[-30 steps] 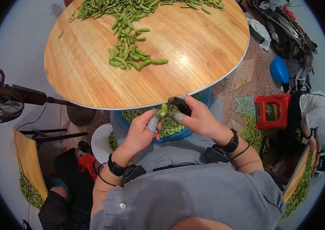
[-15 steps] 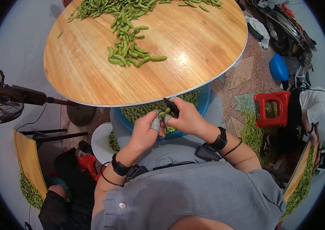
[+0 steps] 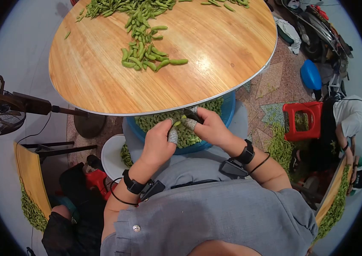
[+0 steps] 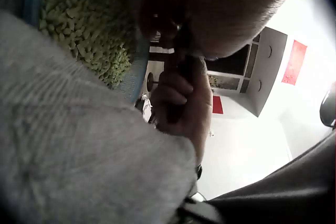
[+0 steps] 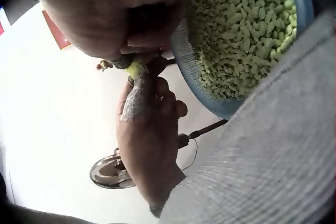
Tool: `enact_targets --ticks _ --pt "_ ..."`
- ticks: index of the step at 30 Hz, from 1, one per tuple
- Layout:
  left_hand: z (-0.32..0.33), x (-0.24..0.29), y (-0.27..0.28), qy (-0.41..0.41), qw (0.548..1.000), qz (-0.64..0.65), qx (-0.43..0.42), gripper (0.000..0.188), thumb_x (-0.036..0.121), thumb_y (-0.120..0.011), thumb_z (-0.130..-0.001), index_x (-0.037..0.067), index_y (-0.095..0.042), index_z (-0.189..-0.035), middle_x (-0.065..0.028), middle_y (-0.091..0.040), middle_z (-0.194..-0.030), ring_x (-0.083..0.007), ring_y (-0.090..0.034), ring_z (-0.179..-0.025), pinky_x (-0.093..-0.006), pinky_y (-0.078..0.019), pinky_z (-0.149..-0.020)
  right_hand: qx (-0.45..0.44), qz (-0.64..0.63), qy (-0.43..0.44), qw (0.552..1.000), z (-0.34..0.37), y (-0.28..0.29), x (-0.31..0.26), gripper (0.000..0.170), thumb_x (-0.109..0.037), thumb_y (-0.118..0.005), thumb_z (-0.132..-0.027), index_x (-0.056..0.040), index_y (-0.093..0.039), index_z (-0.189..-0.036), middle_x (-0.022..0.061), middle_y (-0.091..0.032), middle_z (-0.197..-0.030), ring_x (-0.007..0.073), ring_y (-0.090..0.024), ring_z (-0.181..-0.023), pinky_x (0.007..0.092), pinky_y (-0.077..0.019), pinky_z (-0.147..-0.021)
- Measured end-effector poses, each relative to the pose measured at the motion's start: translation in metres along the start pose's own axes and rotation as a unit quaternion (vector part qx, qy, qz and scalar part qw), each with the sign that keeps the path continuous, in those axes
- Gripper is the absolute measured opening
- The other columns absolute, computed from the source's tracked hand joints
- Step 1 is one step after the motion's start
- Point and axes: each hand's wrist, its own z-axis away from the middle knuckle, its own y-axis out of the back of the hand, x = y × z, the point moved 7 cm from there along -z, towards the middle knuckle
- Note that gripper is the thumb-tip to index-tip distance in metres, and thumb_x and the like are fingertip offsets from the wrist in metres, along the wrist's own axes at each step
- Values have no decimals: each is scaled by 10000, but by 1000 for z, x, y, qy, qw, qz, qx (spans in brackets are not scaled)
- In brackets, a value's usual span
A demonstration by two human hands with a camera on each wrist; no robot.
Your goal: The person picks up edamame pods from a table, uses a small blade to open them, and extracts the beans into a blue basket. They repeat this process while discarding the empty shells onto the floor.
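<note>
Both hands meet over a blue basin (image 3: 232,112) of shelled green beans (image 3: 151,122). My left hand (image 3: 157,141), its thumb wrapped in grey tape, pinches a green soybean pod (image 3: 177,123); a yellow-green bit of the pod (image 5: 136,69) shows between the hands in the right wrist view. My right hand (image 3: 214,128) holds a dark tool (image 3: 192,114) close to the pod, its thumb also taped. Fingers cover most of the tool, and I cannot tell its kind. Above the basin, the round wooden table (image 3: 215,77) carries a trail of whole pods (image 3: 140,51).
The table edge overhangs the basin's far side. A white bucket (image 3: 111,155) stands at left, near a fan (image 3: 4,111). On the right are a red stool (image 3: 289,123), pods on the floor (image 3: 280,147), a blue bowl (image 3: 311,74) and a seated person (image 3: 351,115).
The hands have come closer together, with the dark tool brought in toward the left thumb. The pod, upright between them earlier, now shows only in part.
</note>
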Motion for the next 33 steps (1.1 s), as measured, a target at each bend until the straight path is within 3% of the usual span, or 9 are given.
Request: enact_targets --ticks 2,4,7,14,16,21,23,29,33 --pt "0 3 0 -11 1000 24 -13 131 15 -578 -766 5 -510 -878 -164 -569 -753 -352 -569 -672 -409 -450 -578 -31 -61 -110 992 5 0 1 181 -90 -590 -860 -2 -602 -1018 -28 -548 -710 48 -485 -641 230 -416 -542" --pt "5 -7 -18 165 917 336 -135 103 83 -566 -860 28 -568 -947 -31 -569 -738 -146 -540 -562 -278 -412 -496 -52 -101 -131 985 8 0 -1 173 -97 -597 -858 -11 -605 -1008 -31 -535 -693 39 -465 -600 215 -383 -509" --pt "8 -8 -23 203 861 438 -161 144 142 -542 -913 48 -598 -1006 51 -517 -718 -16 -439 -537 -187 -347 -467 -79 -168 -166 968 11 -3 -4 159 -108 -610 -860 -24 -608 -996 -37 -516 -669 25 -422 -536 197 -323 -457" --pt "8 7 -16 167 860 432 -215 143 140 -539 -917 60 -589 -1025 47 -483 -651 -31 -379 -494 -194 -323 -451 -126 -265 -180 939 18 -5 -15 156 -120 -632 -876 -36 -599 -1003 -42 -511 -680 18 -382 -511 186 -277 -438" --pt "16 8 -27 295 676 642 -210 105 148 -525 -928 75 -577 -981 63 -395 -609 -39 -325 -472 -228 -326 -459 -118 -295 -156 935 19 -7 -18 151 -116 -632 -877 -39 -597 -1002 -39 -515 -691 22 -383 -519 186 -277 -445" --pt "21 13 -37 313 561 727 -241 126 200 -483 -953 98 -550 -918 69 -298 -580 -52 -285 -458 -260 -329 -467 -108 -330 -85 934 24 -9 -6 120 -85 -626 -876 -51 -588 -985 -32 -540 -747 36 -462 -622 189 -363 -526" --pt "24 14 -43 323 541 736 -248 149 220 -468 -959 105 -545 -903 70 -291 -575 -56 -291 -455 -265 -330 -465 -68 -241 -40 967 25 -3 -10 103 -58 -626 -869 -47 -579 -961 -29 -559 -793 59 -527 -746 211 -439 -649" --pt "35 16 -57 370 459 758 -277 211 264 -426 -974 115 -532 -867 86 -321 -585 -53 -311 -456 -248 -329 -462 -61 -93 156 982 28 5 -32 187 62 -595 -810 -3 -565 -983 52 -611 -909 133 -583 -788 274 -479 -678" --pt "36 -4 -73 456 466 740 -165 213 253 -401 -975 102 -518 -880 78 -313 -575 -45 -310 -445 -241 -324 -429 -37 122 201 971 26 4 -29 186 42 -551 -783 10 -525 -965 138 -560 -805 236 -576 -731 309 -466 -667"
